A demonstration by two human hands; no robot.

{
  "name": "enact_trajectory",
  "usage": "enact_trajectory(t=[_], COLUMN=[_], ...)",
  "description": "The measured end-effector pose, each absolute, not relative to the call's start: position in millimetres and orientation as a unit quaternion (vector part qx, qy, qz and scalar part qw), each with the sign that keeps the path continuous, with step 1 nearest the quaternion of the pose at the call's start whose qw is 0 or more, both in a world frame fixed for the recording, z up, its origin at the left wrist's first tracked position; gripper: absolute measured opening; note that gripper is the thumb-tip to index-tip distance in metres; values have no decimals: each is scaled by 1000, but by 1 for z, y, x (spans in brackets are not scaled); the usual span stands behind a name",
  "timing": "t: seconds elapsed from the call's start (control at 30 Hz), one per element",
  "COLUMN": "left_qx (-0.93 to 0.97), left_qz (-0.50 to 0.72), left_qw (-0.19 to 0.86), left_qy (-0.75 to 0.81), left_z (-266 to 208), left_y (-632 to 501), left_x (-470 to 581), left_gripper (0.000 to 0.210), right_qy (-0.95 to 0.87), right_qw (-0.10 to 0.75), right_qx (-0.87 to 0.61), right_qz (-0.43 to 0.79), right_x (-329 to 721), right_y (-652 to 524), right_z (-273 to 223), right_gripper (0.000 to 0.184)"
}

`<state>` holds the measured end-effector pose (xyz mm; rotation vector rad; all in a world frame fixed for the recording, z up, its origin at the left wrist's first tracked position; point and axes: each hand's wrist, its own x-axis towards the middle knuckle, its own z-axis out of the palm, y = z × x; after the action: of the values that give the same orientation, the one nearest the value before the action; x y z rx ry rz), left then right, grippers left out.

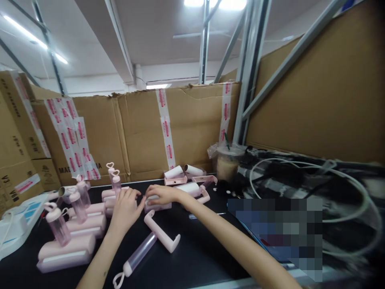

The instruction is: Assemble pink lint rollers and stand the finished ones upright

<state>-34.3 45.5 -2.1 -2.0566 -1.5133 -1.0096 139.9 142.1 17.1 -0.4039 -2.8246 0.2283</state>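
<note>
My left hand (128, 206) is over the back of a row of pink lint rollers, its fingers spread and its thumb reaching toward the right hand. Just beside it, my right hand (160, 194) curls its fingers over a pink lint roller case (164, 206); the fingertips hide part of it. In front of both hands lies a pink roller frame (162, 233) with a clear-tubed handle (140, 253) ending in a heart loop. To the left, a finished-looking lint roller (66, 249) rests with its handle upright, and several more stand behind it.
Behind the hands are a white sticky roll (189, 188) and a pink frame (204, 196). A screwdriver (207, 216) lies on the black tabletop (198, 249). Farther right stand a drink cup (227, 166) and a looped pale cable (315, 160). A power strip (25, 224) lies left; cardboard (141, 132) walls the back.
</note>
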Motion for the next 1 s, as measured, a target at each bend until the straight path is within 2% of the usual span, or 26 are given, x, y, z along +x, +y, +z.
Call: enact_trajectory(t=[0.17,0.33,0.4,0.5,0.57,0.67,0.87,1.0], left_qx=[-724,-697,-683,-671,-662,-644,-631,-617], left_qz=[-394,-475,-513,-546,-557,-558,-540,-554], left_qw=[121,4,-54,-141,-200,-238,-149,-144], left_qy=[-553,-537,-518,-482,-460,-466,-536,-540], left_z=[-1,-4,-5,-6,-6,-9,-16,-15], left_y=[51,52,51,48,48,51,60,62], left_x=[-41,-32,-24,-16,-14,-18,-32,-34], left_gripper=[22,32,40,53,59,55,51,57], right_qy=[-969,-949,-926,-842,-794,-811,-915,-934], right_qw=[150,226,298,460,509,466,268,179], right_qx=[-176,-191,-192,-169,-143,-152,-224,-241], right_qz=[91,108,128,227,301,320,203,192], right_x=[144,165,168,160,151,144,158,153], right_y=[140,131,121,105,98,100,134,157], right_z=[29,60,66,62,53,42,38,29], right_gripper=[17,11,11,15,20,22,27,19])
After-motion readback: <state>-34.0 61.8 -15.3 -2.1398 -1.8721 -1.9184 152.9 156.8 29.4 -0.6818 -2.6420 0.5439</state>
